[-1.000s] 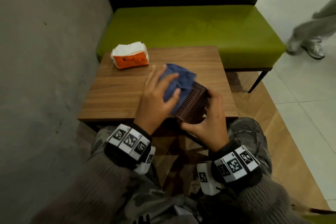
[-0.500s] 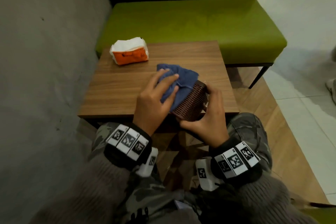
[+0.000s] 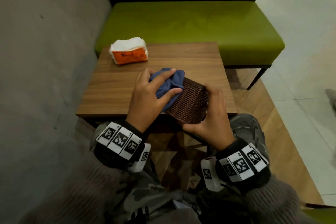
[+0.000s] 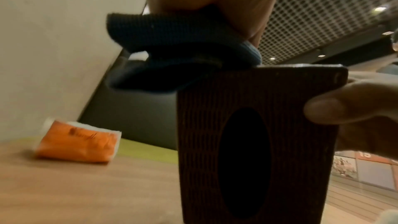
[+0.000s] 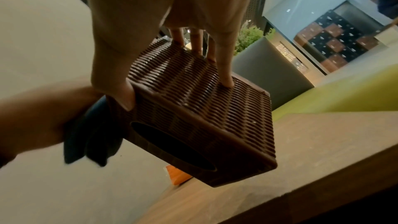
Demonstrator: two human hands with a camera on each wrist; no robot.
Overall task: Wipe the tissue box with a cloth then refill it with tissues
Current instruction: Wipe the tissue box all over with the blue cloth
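Wooden table before a green bench: wiping step in hand.

Head view: the left hand bunches a blue cloth against the brown woven tissue box, which the right hand grips, tilted, at the table's near edge; an orange tissue pack waits well apart. Left wrist view: cloth sits on the box's upper edge. Right wrist view: fingers curl over the box, oval slot empty. Next, probably: remaining faces, then refilling.
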